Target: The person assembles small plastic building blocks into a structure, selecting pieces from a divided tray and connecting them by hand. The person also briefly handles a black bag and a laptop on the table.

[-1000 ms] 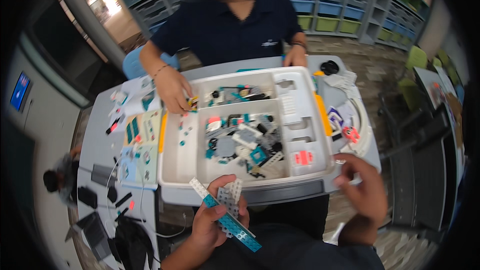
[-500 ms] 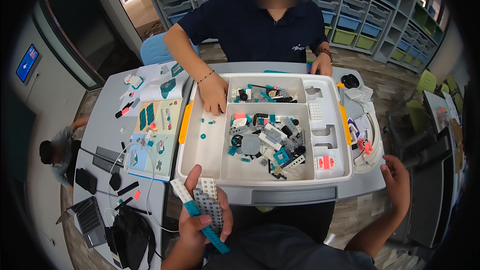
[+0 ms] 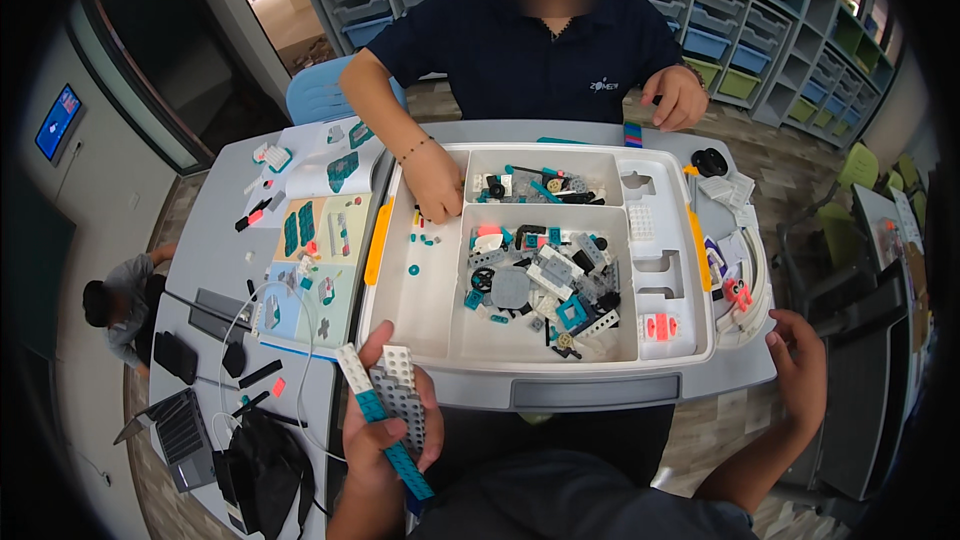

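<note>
My left hand (image 3: 364,440) is closed around building-brick parts just before the tray's near left corner. Its thumb presses a long white-and-teal studded strip (image 3: 406,467) against the palm. Beside the strip, my fingers hold a grey studded plate (image 3: 402,402) with a white brick at its top. My right hand (image 3: 800,365) hangs beyond the table's right edge, fingers loosely curled and apart, with nothing in it. In front of me lies a white sorting tray (image 3: 560,368) with yellow side handles. Loose grey, teal, black and white bricks (image 3: 540,285) fill its large middle compartment.
Across the table, one hand (image 3: 434,180) of another person reaches into the tray's left compartment among small teal pieces; their other hand (image 3: 683,98) is raised. Left are an open instruction booklet (image 3: 345,215), a white cable, a laptop (image 3: 180,443) and a black bag (image 3: 265,470). White curved tubing (image 3: 750,315) lies right.
The other person's raised hand has lifted away from the tray's far right corner. Several more small pieces show in the left compartment. My left hand has shifted slightly left, still gripping the bricks.
</note>
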The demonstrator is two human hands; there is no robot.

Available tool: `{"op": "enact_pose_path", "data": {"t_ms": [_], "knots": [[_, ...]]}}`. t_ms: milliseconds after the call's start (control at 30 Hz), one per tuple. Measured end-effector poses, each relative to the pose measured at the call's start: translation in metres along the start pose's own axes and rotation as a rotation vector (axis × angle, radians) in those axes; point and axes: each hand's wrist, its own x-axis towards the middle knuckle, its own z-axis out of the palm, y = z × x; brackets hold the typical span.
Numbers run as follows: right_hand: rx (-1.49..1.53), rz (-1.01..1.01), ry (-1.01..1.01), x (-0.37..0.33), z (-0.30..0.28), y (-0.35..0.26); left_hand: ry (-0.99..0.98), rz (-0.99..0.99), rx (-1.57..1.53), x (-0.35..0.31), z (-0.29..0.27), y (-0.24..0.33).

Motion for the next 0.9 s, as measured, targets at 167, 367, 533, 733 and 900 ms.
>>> {"op": "enact_pose_path", "data": {"t_ms": [167,367,533,733,900], "knots": [[0.006,-0.032,0.002,-0.005,-0.003,-0.008,0.005,0.035,-0.123,0.001,-0.009,0.003],[0.052,-0.006,-0.001,-0.013,-0.001,-0.017,-0.029,0.066,-0.194,0.002,-0.014,0.010],[0.104,-0.052,-0.032,-0.011,-0.004,-0.021,0.045,0.231,-0.238,-0.010,-0.041,0.059],[0.206,-0.152,-0.105,-0.011,-0.002,-0.014,0.517,0.393,0.194,-0.039,-0.098,0.126],[0.300,-0.323,-0.269,-0.002,0.030,-0.055,0.598,0.437,0.541,-0.093,-0.102,0.163]]}}
